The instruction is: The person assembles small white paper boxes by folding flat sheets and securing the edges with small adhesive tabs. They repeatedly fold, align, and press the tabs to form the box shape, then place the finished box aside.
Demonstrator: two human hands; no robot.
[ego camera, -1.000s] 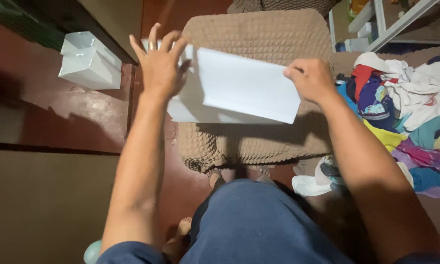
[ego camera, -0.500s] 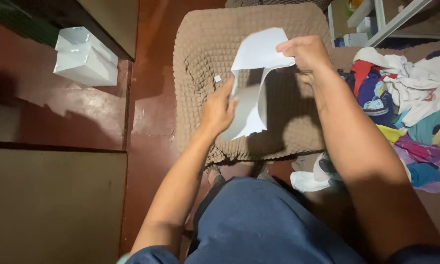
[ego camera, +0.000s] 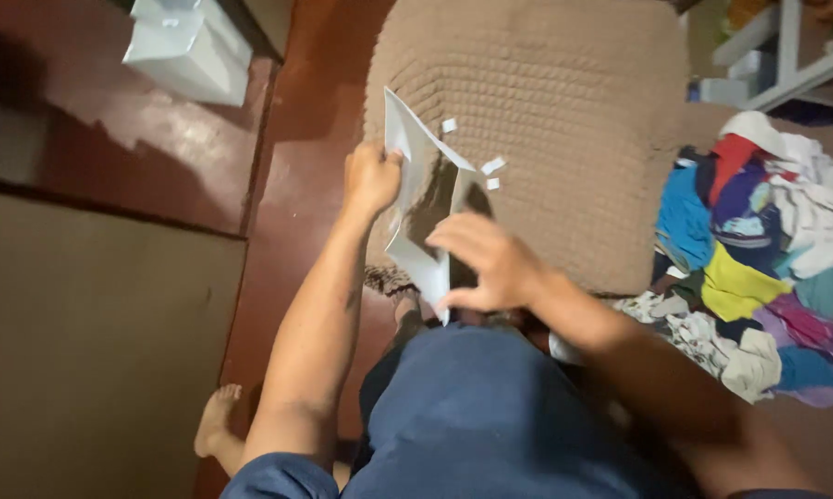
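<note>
A bent white sheet of paper [ego camera: 415, 176] stands on edge over the near left corner of a brown quilted cushion [ego camera: 564, 111]. My left hand [ego camera: 372, 177] grips its left side near the top. Lower down, my right hand [ego camera: 486, 263] holds the sheet's bottom corner close to my lap. Three small white paper scraps [ego camera: 490, 168] lie on the cushion just right of the sheet.
A white folded paper bag [ego camera: 190, 46] sits on the dark red floor at the upper left. A heap of coloured clothes [ego camera: 768, 249] lies to the right. White shelf legs [ego camera: 786, 46] stand at the top right. My bare foot [ego camera: 215, 420] rests at lower left.
The sheet has come left and nearer to me. My right hand dropped from its top edge to its bottom corner. My left hand rose to grip the left side. Scraps now show on the cushion.
</note>
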